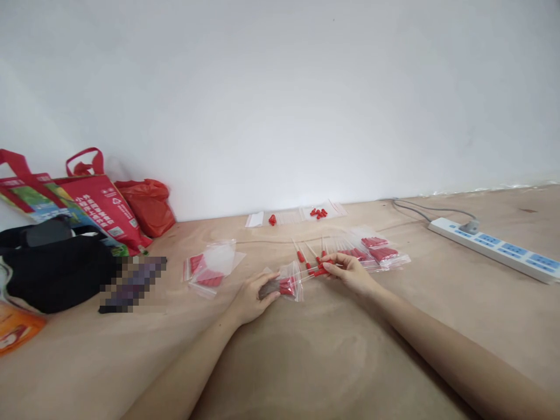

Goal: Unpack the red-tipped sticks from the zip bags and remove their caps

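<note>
My left hand [252, 296] is closed around a small clear zip bag [298, 290] with red-ended pieces inside. At the right of that bag, my right hand [349, 273] pinches the red end of a thin pale stick [310, 275] whose other end points at the bag's mouth; whether one stick or more is held I cannot tell. Just behind the right fingers lie several loose red-ended sticks [300, 255]. More clear bags of red-ended sticks [382, 252] lie to the right, and a stack of filled bags [210, 269] lies to the left.
Near the wall are clear bags with small red caps [318, 213]. A white power strip [496, 248] with a grey cable lies at the right. Shopping bags [98, 204], a red plastic bag [151, 207] and a black cloth bag [61, 268] crowd the left of the wooden table [332, 356].
</note>
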Demonstrator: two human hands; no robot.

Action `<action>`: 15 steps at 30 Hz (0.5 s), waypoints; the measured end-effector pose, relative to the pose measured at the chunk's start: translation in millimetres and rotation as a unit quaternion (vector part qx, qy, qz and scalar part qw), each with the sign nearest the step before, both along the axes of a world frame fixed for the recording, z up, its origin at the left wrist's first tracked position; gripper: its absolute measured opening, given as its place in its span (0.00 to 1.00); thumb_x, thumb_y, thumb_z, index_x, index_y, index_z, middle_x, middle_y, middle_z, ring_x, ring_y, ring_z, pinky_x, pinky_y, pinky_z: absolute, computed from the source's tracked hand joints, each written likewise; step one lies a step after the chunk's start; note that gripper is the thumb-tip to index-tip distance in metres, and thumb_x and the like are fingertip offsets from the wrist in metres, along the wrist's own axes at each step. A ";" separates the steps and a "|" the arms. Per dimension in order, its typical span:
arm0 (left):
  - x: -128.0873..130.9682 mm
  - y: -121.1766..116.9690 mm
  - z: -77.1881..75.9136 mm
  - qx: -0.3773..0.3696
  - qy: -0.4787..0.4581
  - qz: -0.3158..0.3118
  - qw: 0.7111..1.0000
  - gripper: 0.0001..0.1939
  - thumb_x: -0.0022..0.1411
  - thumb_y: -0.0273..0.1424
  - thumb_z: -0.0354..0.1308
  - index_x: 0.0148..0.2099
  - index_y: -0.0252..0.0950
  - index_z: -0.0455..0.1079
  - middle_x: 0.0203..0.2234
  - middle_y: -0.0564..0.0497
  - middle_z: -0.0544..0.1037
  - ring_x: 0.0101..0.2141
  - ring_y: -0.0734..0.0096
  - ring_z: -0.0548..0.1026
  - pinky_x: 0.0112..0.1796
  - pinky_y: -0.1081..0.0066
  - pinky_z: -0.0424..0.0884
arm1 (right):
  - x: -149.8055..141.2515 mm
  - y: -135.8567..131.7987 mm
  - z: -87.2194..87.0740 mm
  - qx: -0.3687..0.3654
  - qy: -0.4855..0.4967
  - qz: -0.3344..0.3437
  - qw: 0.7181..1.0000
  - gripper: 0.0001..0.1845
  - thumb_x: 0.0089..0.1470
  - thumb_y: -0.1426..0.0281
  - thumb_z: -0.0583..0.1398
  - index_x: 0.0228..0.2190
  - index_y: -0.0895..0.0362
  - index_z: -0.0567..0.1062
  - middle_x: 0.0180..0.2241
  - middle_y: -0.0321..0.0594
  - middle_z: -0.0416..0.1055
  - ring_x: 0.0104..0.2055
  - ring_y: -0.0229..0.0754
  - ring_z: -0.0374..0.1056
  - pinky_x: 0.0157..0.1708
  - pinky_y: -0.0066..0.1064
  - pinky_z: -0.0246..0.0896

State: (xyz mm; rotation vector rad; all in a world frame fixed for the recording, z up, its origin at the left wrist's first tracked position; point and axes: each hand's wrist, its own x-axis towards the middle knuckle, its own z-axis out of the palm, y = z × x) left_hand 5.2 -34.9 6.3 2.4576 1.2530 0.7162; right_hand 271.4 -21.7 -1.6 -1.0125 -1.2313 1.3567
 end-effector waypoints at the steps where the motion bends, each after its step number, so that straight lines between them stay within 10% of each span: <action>1: 0.0 -0.3 0.3 0.008 0.004 -0.001 1.000 0.20 0.56 0.34 0.54 0.51 0.38 0.63 0.42 0.49 0.73 0.42 0.66 0.71 0.43 0.66 0.68 | 3.6 2.1 2.6 0.002 -0.003 -0.014 1.000 0.18 0.36 0.60 0.65 0.29 0.59 0.73 0.27 0.37 0.73 0.25 0.34 0.68 0.27 0.26 0.63; 9: 1.0 3.5 -6.3 0.124 0.022 0.004 0.992 0.17 0.60 0.32 0.48 0.52 0.39 0.63 0.50 0.47 0.68 0.53 0.63 0.62 0.53 0.57 0.58 | 33.9 28.1 18.6 0.155 -0.014 -0.231 0.960 0.19 0.41 0.59 0.63 0.33 0.57 0.71 0.28 0.38 0.73 0.29 0.38 0.69 0.32 0.32 0.66; 15: 0.5 6.4 -11.9 0.104 0.034 -0.022 0.994 0.15 0.61 0.30 0.46 0.49 0.38 0.67 0.48 0.47 0.70 0.51 0.64 0.65 0.52 0.57 0.61 | 0.8 32.0 -1.7 0.356 -0.251 -0.197 0.878 0.11 0.53 0.66 0.53 0.38 0.55 0.71 0.36 0.41 0.72 0.37 0.40 0.69 0.40 0.35 0.64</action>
